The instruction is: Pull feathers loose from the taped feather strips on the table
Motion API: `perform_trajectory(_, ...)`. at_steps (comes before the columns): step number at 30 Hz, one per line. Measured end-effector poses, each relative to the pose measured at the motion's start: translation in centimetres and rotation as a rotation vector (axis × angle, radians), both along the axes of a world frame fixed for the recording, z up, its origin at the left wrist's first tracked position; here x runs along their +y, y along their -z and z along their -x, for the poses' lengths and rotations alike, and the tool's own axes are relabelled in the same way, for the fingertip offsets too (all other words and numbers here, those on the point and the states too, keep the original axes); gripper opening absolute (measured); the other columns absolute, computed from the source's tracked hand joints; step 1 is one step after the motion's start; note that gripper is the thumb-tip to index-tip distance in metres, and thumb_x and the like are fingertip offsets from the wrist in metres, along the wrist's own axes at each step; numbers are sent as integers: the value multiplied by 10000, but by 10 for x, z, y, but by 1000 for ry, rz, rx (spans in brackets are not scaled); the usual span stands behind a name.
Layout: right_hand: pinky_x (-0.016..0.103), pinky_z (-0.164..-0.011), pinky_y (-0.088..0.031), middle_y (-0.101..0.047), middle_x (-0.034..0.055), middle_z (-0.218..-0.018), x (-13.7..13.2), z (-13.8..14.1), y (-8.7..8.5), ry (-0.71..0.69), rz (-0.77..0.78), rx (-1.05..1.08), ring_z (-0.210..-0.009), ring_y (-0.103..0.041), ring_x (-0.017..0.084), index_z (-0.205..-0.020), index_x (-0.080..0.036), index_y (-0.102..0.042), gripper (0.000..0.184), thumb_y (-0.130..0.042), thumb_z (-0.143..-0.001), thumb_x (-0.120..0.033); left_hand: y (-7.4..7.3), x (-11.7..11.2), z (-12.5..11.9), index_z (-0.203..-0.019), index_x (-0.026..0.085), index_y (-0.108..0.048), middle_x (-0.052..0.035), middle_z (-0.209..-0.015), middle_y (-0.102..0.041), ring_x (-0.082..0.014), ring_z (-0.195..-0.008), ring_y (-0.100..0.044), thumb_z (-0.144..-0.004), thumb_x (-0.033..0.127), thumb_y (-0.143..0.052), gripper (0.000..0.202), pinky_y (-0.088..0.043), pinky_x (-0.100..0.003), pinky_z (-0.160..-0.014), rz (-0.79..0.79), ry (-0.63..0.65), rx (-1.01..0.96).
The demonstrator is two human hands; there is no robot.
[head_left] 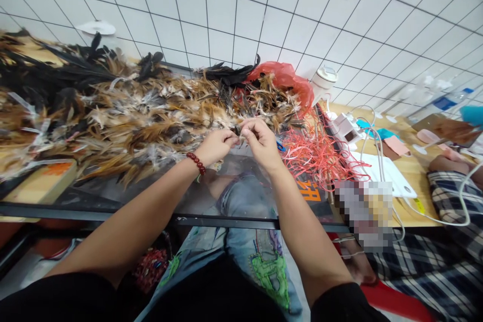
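My left hand point(215, 147), with a dark red bead bracelet point(196, 162) on its wrist, is closed in a pinch. Close by its fingertips, my right hand point(261, 143) is also closed, thumb against fingers. A small pale bit shows between the two hands, too small to name. Right behind them spreads a wide heap of brown and white feathers point(151, 115), with long black feathers point(81, 68) at the back left. To the right of my right hand lies a tangle of red-pink string point(313, 151), and a small blue tool point(280, 145) is partly hidden beside it.
A red plastic bag point(283, 78) and a white canister point(325, 80) stand by the tiled wall. A shallow wooden box point(49, 183) is at left. White cables point(381, 161) and a white flat device point(392, 175) lie at right, next to a person in a plaid sleeve point(453, 191).
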State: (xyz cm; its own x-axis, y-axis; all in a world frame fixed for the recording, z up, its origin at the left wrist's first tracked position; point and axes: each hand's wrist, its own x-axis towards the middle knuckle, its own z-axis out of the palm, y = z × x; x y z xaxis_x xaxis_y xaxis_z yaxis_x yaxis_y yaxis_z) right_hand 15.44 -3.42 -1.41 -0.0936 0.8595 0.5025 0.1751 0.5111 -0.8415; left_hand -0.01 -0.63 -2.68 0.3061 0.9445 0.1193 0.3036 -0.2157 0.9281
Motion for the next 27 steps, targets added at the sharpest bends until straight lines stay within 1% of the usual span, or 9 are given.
perform_trajectory(2,294,-807,-435,-597,47,-926,0,-1,0,-32,6,-62,-902,-541,168,-771,-209,-565,227,-538,-870,-412,2,-1,0,-499,186,-626,14,-448,-537,-123,-467,-438,-674,200,-649,177,-323,-224,-476,32,111,28)
perform_trajectory(5,271,-699,-416,-554,14,-797,4,-2,3,-33,76,-40,-734,-495,139,-807,-210,-560,233,-515,-878,-427,0,-6,-3,-537,199,-676,1,-505,-603,-144,-510,-494,-638,194,-655,103,-359,-229,-504,49,301,65)
perform_trajectory(8,255,-627,-376,-494,-17,-695,9,-6,8,20,119,-39,-630,-432,118,-787,-207,-548,235,-535,-857,-431,-3,-10,-6,-578,182,-686,-5,-530,-597,-134,-510,-476,-680,229,-640,121,-363,-231,-524,54,368,20)
perform_trajectory(12,245,-608,-356,-483,-25,-663,17,-13,16,139,144,-57,-623,-430,118,-768,-208,-550,239,-554,-827,-440,-5,-9,-5,-616,181,-690,-15,-577,-583,-147,-577,-489,-720,242,-639,131,-404,-252,-614,-36,191,-53)
perform_trajectory(15,241,-578,-336,-453,-41,-627,21,-15,21,233,169,-4,-573,-400,109,-776,-215,-548,234,-546,-823,-444,-8,-7,-4,-614,190,-694,-53,-782,-642,-198,-830,-562,-710,218,-658,106,-438,-300,-821,-244,-9,-98)
perform_trajectory(17,239,-570,-330,-444,-47,-615,22,-16,22,251,189,21,-558,-390,105,-766,-216,-540,232,-552,-816,-442,-10,-9,-4,-622,188,-699,-78,-982,-657,-217,-973,-560,-720,222,-654,114,-427,-321,-897,-314,-50,-142)
perform_trajectory(19,237,-575,-334,-447,-48,-610,22,-15,22,247,207,22,-561,-394,105,-756,-214,-532,237,-561,-808,-443,-12,-10,-5,-648,176,-705,-89,-1078,-656,-210,-945,-579,-750,255,-634,147,-452,-311,-843,-278,-38,-217)
perform_trajectory(23,237,-587,-340,-440,-44,-617,19,-13,18,227,181,24,-582,-397,108,-748,-213,-518,259,-550,-816,-462,-7,-6,-3,-789,151,-727,-56,-746,-675,-141,-610,-543,-788,308,-599,203,-432,-255,-604,-104,-158,-338)
perform_trajectory(27,250,-600,-349,-451,-31,-655,12,-11,12,176,123,22,-598,-399,113,-769,-214,-531,269,-543,-831,-476,-2,2,1,-717,144,-708,-5,-552,-589,-118,-494,-470,-769,266,-601,170,-356,-232,-515,-48,-286,-222)
